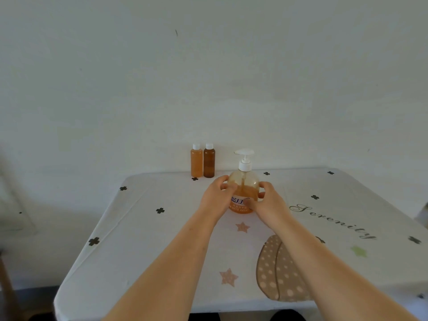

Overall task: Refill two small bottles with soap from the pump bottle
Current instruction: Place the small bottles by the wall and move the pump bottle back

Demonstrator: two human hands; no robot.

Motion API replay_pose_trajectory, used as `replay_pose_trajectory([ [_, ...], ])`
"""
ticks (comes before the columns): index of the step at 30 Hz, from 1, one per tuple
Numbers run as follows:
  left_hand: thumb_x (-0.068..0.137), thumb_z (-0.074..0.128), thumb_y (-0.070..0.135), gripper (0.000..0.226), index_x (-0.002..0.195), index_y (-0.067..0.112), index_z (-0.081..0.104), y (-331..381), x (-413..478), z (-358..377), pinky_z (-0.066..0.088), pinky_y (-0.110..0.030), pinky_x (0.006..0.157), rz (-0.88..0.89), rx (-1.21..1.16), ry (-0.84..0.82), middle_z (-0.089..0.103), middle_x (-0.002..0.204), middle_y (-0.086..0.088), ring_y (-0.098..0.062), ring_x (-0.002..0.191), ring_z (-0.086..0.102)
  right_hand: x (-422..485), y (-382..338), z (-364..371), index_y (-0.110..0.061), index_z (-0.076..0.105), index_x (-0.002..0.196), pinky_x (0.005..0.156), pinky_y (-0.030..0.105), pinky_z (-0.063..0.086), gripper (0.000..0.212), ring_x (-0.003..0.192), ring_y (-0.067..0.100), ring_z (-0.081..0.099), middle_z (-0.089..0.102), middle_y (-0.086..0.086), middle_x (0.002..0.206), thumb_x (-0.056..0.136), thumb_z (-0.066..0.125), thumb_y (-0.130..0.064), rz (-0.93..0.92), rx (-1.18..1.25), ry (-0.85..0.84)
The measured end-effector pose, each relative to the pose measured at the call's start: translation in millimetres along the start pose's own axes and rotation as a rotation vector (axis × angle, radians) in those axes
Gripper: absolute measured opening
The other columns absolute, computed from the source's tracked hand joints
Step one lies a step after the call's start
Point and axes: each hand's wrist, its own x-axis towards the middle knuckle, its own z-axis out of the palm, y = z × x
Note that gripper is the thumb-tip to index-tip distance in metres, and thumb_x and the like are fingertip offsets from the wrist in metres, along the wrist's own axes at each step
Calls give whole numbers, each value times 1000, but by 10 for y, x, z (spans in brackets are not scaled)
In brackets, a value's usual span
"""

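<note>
A clear pump bottle (243, 184) of orange soap with a white pump head stands upright near the middle of the table. My left hand (216, 196) curls round its left side and my right hand (268, 200) curls round its right side, thumb across the label. Two small bottles with white caps stand upright side by side at the table's far edge against the wall: a lighter orange one (196, 161) on the left, a darker brown one (209, 161) on the right. Both sit left of and behind the pump bottle, apart from my hands.
The table wears a white cloth (143, 228) printed with dark clovers, stars, a dotted brown shape and the word "Serenity". A plain wall rises right behind it. The table's left and near edges drop off to a dark floor.
</note>
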Motion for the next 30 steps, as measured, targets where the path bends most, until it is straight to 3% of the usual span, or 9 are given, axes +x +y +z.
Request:
replay_pose_trajectory([
  [5,93,56,40,51,141,25,48,-60,55,-395,48,-43,102,-7,-5,90,60,132,1,-19,118,58,126,-274,290,-16,42,141,58,19,40,55,76,7,54,52,-8,95,94,68,-23,-65,16,-51],
  [8,82,57,50,59,135,25,54,-105,96,-671,49,-44,101,-14,-6,149,65,125,4,-17,114,61,199,-462,513,-16,41,143,62,24,46,57,80,10,56,56,-2,108,94,68,-25,-95,30,-82],
  [10,86,59,45,48,130,24,56,-163,132,-866,50,-44,100,-23,3,195,66,123,3,-17,112,63,261,-575,700,-17,42,143,69,28,49,57,90,14,58,59,0,116,93,69,-25,-110,55,-106],
  [14,90,59,40,49,136,24,54,-346,273,-1262,50,-44,99,-49,26,273,66,124,3,-18,112,63,402,-806,1095,-17,41,144,67,21,39,57,98,10,52,61,0,128,94,68,-22,-166,94,-159],
  [17,93,59,38,48,138,23,52,-426,386,-1472,49,-44,101,-64,21,320,65,127,1,-19,115,61,523,-939,1327,-18,43,142,69,22,41,55,97,11,53,62,-1,127,94,68,-21,-183,98,-183],
  [24,95,58,39,48,139,22,51,-525,626,-1726,52,-38,97,-60,39,352,63,129,2,-19,114,62,822,-1094,1638,-17,42,144,90,34,52,53,108,18,60,62,4,129,96,65,-17,-177,93,-208],
  [28,96,56,39,47,140,22,49,-541,758,-1766,51,-27,83,-66,46,353,61,130,2,-19,111,63,976,-1101,1699,-18,40,147,85,28,46,53,119,21,58,60,5,133,98,61,-15,-183,74,-210],
  [30,95,58,37,46,138,23,50,-547,799,-1759,53,-29,86,-67,22,358,60,129,2,-19,108,64,1029,-1087,1715,-19,39,148,83,26,45,55,120,21,58,60,5,134,98,61,-15,-185,73,-211],
])
